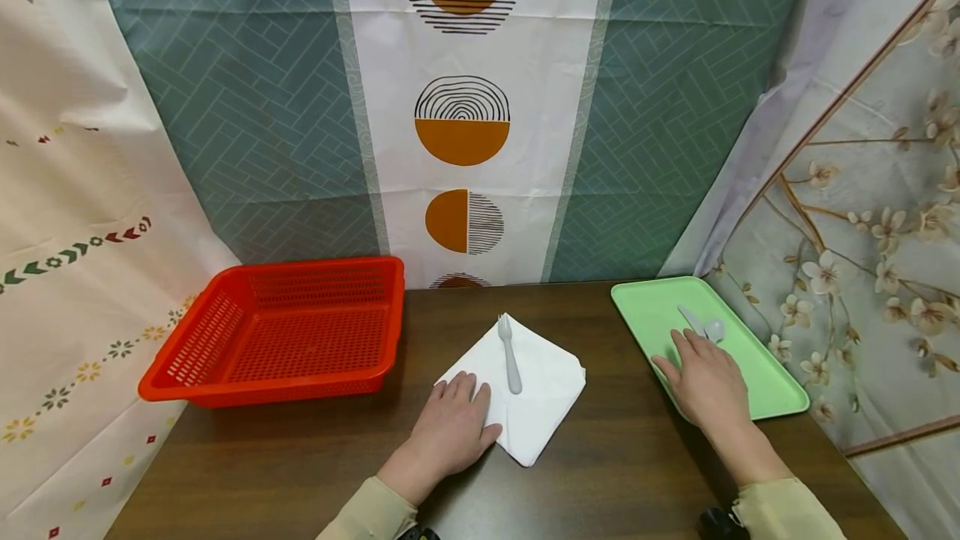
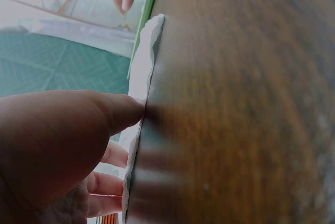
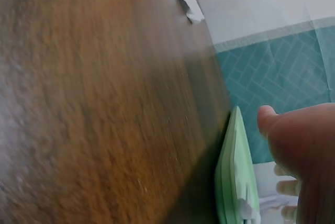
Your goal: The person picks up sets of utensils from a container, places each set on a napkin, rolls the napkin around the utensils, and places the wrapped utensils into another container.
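Currently | green tray [image 1: 774, 386]: knife [image 1: 692, 321], spoon [image 1: 715, 331] | red basket [image 1: 285, 390]: left of napkin [image 1: 547, 382]

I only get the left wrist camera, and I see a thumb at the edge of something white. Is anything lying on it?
Observer: Yes, the head view shows a grey fork on the white napkin.

Visitor: And what's over to the right?

Observer: A knife and spoon on the green tray, by the right hand.

Visitor: And the opposite way?

Observer: A red basket, left of the left hand.
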The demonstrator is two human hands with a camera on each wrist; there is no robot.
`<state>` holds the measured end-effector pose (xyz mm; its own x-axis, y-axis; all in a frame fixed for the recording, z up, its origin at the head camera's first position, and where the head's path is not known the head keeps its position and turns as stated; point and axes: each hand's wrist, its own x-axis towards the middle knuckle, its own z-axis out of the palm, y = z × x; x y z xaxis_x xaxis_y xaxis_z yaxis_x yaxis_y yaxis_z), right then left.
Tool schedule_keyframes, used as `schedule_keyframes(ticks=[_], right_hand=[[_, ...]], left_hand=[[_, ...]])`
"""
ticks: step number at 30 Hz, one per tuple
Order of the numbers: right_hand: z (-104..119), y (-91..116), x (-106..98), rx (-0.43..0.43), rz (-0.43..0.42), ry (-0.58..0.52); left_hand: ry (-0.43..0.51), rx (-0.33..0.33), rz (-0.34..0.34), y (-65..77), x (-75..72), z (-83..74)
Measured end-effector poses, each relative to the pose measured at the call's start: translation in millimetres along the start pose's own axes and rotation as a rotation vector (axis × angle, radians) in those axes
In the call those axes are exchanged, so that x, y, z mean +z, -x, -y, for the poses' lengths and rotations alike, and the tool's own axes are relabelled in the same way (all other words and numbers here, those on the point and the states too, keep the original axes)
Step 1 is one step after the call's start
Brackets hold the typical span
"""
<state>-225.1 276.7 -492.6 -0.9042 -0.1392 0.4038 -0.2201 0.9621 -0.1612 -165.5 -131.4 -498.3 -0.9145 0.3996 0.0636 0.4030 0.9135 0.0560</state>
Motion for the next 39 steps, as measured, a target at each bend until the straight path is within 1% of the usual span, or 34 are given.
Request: schedule_keyframes(ticks=[9, 13, 16, 21, 24, 28, 35, 39], right_hand=[[-13, -2, 1, 0.052, -0.005, 0.004], [-18, -1, 0, 0.099, 0.014, -0.007], [-22, 0, 0, 0.115, 0.017, -0.005], [-26, 2, 2, 0.127, 0.010, -0.002], [-28, 3, 2, 0.142, 0.051, 0.003], [-28, 4, 1, 0.148, 0.098, 0.012], [-30, 3, 0, 0.150, 0.099, 0.019], [-32, 3, 0, 0.163, 0.123, 0.024]], left_hand=[[0.007, 0.000, 0.010, -0.3, -0.7, 0.2], [0.009, -0.003, 0.024, -1.0, -0.6, -0.1], [0.013, -0.005, 0.027, -1.3, -0.5, 0.0], [0.009, 0.001, 0.009, -0.7, -0.1, 0.3], [0.005, 0.002, 0.001, -0.4, 0.1, 0.4], [0.006, -0.001, 0.006, -0.4, 0.4, 0.5], [-0.001, 0.004, -0.002, -0.3, 1.2, 0.9], [-0.003, 0.006, -0.007, 0.0, 1.4, 1.2]])
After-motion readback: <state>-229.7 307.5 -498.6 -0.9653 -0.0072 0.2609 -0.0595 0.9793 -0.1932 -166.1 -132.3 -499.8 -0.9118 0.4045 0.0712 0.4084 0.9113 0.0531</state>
